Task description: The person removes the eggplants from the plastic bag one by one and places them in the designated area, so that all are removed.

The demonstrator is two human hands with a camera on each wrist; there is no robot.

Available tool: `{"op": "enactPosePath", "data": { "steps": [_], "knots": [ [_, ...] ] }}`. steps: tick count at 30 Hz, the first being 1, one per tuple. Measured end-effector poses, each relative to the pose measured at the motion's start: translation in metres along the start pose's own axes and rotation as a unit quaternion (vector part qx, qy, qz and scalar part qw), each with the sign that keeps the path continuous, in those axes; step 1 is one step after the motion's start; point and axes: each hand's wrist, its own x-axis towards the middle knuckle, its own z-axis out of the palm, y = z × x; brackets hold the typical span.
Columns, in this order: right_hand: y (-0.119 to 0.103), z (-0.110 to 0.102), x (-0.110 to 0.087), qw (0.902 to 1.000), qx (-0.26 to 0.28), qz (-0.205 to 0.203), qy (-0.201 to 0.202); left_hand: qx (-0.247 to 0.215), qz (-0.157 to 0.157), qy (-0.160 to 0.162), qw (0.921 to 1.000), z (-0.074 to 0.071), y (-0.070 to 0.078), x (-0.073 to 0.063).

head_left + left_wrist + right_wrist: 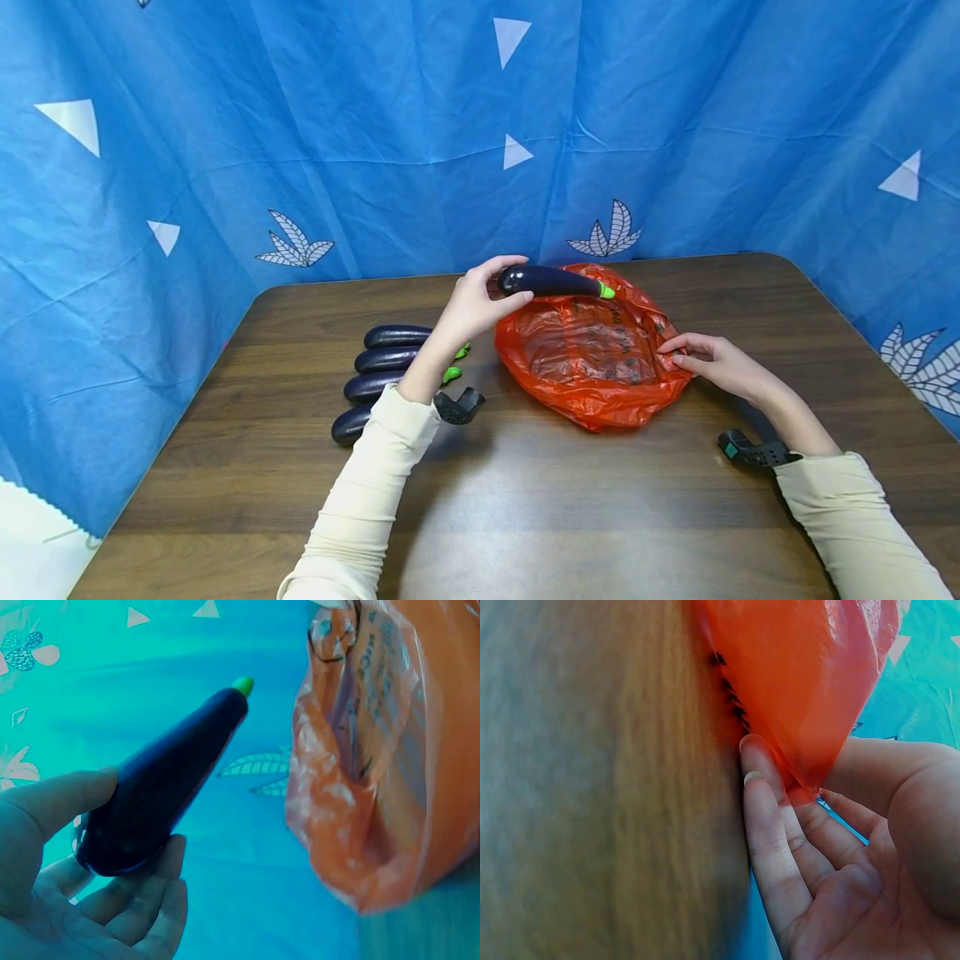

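My left hand grips a dark purple eggplant by its thick end, raised over the back left rim of a red plastic bag. The eggplant's green stem tip points right, toward the bag's mouth. In the left wrist view, thumb and fingers wrap the eggplant, and the bag stands off to its right. At the bag's right edge, my right hand pinches the plastic between thumb and fingers. The right wrist view shows the bag's edge held in the right hand.
Several more eggplants lie in a row on the wooden table, left of the bag and partly hidden by my left forearm. A blue patterned cloth hangs behind the table. Each wrist wears a black camera mount.
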Motion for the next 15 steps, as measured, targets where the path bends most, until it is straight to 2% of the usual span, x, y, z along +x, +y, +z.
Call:
{"op": "enactPosePath", "data": {
  "steps": [6,15],
  "knots": [
    [-0.002,-0.001,-0.001,1.0000,0.000,-0.001,0.000,-0.009,-0.009,-0.004,0.9999,-0.026,-0.001,-0.011],
    [-0.001,-0.001,-0.001,1.0000,0.000,0.000,-0.003,-0.002,-0.055,0.010,0.9984,-0.059,-0.012,-0.026]
  ]
}}
